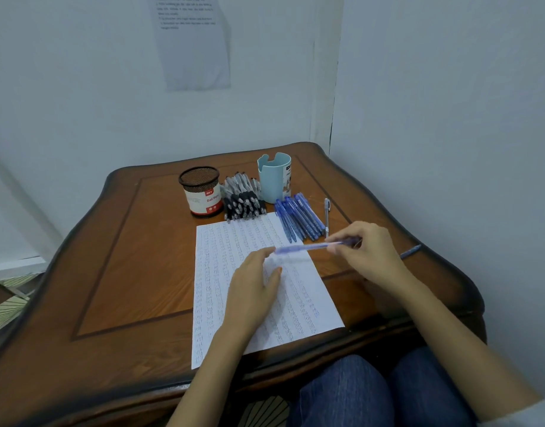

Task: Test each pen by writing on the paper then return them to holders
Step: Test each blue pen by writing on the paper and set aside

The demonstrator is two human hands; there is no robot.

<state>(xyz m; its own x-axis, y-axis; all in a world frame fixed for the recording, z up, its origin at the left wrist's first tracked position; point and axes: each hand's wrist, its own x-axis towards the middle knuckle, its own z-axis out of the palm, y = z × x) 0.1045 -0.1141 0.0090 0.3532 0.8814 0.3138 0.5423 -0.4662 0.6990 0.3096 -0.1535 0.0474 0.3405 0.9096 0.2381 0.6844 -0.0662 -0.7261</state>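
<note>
A blue pen lies level above the paper, which is covered in rows of small writing. My right hand grips the pen's right end. My left hand rests on the paper with its fingertips at the pen's left end. Behind the paper stand a black mesh holder and a light blue holder. Between the holders lies a heap of black pens. A row of blue pens lies right of it.
A single grey pen lies right of the blue row, and another blue pen sits near the table's right edge. The wooden table stands in a wall corner. My knees in jeans are below the front edge.
</note>
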